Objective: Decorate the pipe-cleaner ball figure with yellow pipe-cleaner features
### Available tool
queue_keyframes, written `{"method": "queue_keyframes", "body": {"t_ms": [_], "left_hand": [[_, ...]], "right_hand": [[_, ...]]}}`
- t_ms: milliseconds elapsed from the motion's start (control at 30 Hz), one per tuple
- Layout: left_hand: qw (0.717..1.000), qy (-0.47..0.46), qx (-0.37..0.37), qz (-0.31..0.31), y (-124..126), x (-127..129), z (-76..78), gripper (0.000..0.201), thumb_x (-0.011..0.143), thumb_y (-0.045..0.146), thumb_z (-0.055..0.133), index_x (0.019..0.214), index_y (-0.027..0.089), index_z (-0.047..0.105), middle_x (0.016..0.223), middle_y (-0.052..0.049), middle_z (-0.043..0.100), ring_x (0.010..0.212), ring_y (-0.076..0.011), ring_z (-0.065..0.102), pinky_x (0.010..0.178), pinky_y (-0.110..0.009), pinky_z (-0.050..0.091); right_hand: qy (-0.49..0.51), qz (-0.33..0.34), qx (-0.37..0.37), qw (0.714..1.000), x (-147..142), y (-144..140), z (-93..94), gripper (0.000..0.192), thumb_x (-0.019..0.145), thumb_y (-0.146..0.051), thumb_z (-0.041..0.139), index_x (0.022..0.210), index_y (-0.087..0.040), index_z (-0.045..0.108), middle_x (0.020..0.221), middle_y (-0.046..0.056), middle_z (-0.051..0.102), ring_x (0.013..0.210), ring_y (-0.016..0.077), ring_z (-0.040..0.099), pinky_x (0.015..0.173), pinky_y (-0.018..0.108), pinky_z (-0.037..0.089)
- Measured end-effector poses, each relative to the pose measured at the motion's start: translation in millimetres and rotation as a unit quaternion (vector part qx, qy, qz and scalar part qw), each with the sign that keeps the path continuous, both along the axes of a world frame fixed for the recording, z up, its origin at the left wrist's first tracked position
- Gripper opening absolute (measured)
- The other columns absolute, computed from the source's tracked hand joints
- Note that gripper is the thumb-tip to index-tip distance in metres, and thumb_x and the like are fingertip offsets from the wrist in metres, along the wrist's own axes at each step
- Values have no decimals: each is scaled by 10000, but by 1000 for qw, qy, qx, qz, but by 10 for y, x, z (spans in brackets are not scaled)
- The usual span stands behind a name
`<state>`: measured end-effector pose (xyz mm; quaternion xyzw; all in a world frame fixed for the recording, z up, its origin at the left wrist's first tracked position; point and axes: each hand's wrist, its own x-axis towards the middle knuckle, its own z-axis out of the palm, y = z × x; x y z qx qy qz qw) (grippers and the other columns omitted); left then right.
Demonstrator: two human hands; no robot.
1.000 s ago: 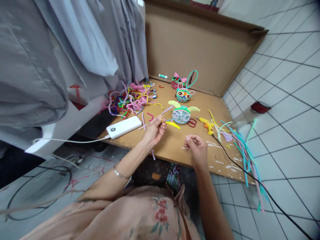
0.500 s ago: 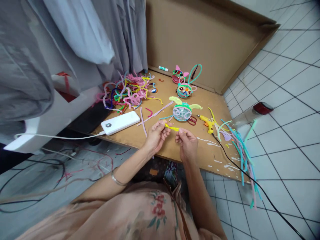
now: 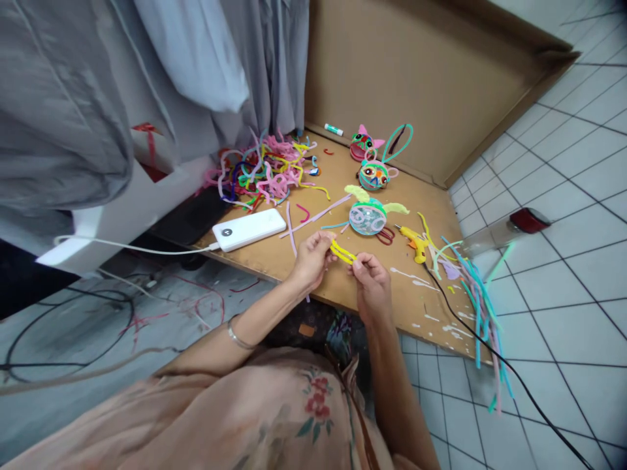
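Between my two hands a yellow pipe cleaner (image 3: 343, 253) is stretched, looking doubled into two side-by-side strands. My left hand (image 3: 313, 258) pinches its left end, and my right hand (image 3: 372, 277) pinches the right end. Just beyond them on the table stands a clear round ornament (image 3: 367, 220) with a green band, lilac spirals and pale yellow ear-like pieces. Red-handled scissors (image 3: 386, 235) lie partly hidden behind it. To its right is a yellow hot glue gun (image 3: 416, 245).
A tangled heap of coloured pipe cleaners (image 3: 274, 171) lies at the back left, near a white power bank (image 3: 249, 230) with a cable. Two decorated animal-face balls (image 3: 374, 176) stand at the back. More pipe cleaners (image 3: 482, 307) hang over the table's right edge, near the glue gun's black cord (image 3: 455, 316).
The yellow strands, twisted close together before, now show as two parallel lengths with a gap. The camera view has shifted slightly, moving the scene rightward.
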<state>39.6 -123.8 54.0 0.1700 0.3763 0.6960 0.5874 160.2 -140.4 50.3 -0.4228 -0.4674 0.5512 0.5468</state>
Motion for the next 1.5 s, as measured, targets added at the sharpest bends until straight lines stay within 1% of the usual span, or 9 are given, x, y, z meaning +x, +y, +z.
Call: {"method": "queue_keyframes", "body": {"t_ms": [100, 300, 433, 600, 800, 967, 1167, 1333, 1500], "left_hand": [[999, 32, 4, 3, -7, -7, -39, 240, 722, 298, 756, 702, 143, 575, 479, 63, 507, 405, -48, 450, 411, -154, 318], [985, 146, 82, 44, -34, -67, -97, 274, 759, 388, 727, 739, 156, 583, 505, 65, 488, 420, -58, 415, 431, -176, 306], [967, 227, 109, 42, -68, -109, -122, 215, 805, 355, 684, 755, 167, 592, 560, 62, 470, 451, -67, 389, 447, -195, 294], [954, 277, 115, 8, -122, -110, -141, 167, 818, 264, 661, 710, 173, 571, 572, 53, 459, 516, -86, 388, 494, -201, 291], [956, 267, 116, -22, -201, -68, -163, 215, 843, 342, 653, 740, 181, 553, 543, 65, 440, 490, -82, 380, 491, -203, 290], [965, 234, 117, -16, -165, -71, -201, 376, 797, 526, 688, 774, 175, 554, 523, 62, 495, 456, -71, 410, 472, -195, 310], [980, 172, 102, -11, -90, -75, -247, 519, 673, 654, 736, 729, 162, 582, 511, 55, 523, 411, -59, 429, 433, -189, 338], [980, 178, 92, -14, -69, -74, -227, 477, 673, 596, 773, 744, 158, 598, 473, 51, 535, 396, -66, 454, 422, -184, 359], [987, 114, 80, 79, 77, -199, -94, 404, 717, 502, 786, 691, 169, 560, 510, 54, 546, 404, -42, 431, 416, -158, 353]], "right_hand": [[-10, -10, -6, 1000, 8, -11, 7, 267, 664, -419, 760, 749, -208, 622, 676, -28, 584, 652, 119, 502, 655, 257, 403], [-84, 26, -26, 996, 59, -64, -2, 343, 645, -502, 771, 667, -196, 616, 574, -35, 551, 555, 100, 429, 553, 240, 337], [-50, 69, -42, 996, 78, -132, 41, 341, 672, -513, 761, 679, -202, 622, 615, -23, 576, 607, 111, 480, 603, 245, 386], [-6, 90, -87, 992, 98, -146, 104, 359, 599, -497, 815, 729, -208, 644, 685, -1, 637, 659, 134, 553, 617, 253, 439], [64, 57, -101, 991, 92, -99, 55, 354, 540, -400, 869, 684, -201, 613, 649, -23, 647, 612, 95, 552, 588, 214, 424], [90, 42, -70, 993, 94, -81, 17, 347, 597, -396, 833, 704, -209, 561, 672, -40, 637, 524, 65, 488, 518, 214, 382], [7, 9, -64, 998, 121, -70, -62, 409, 559, -388, 848, 781, -218, 550, 619, -71, 582, 526, 84, 541, 538, 228, 426], [-130, -38, 20, 991, 110, -100, -55, 264, 668, -372, 754, 802, -215, 590, 645, -47, 582, 582, 106, 530, 570, 242, 428], [-190, -21, 46, 980, 126, -171, 12, 143, 722, -298, 657, 825, -219, 597, 643, -52, 537, 570, 107, 487, 553, 247, 389]]}}
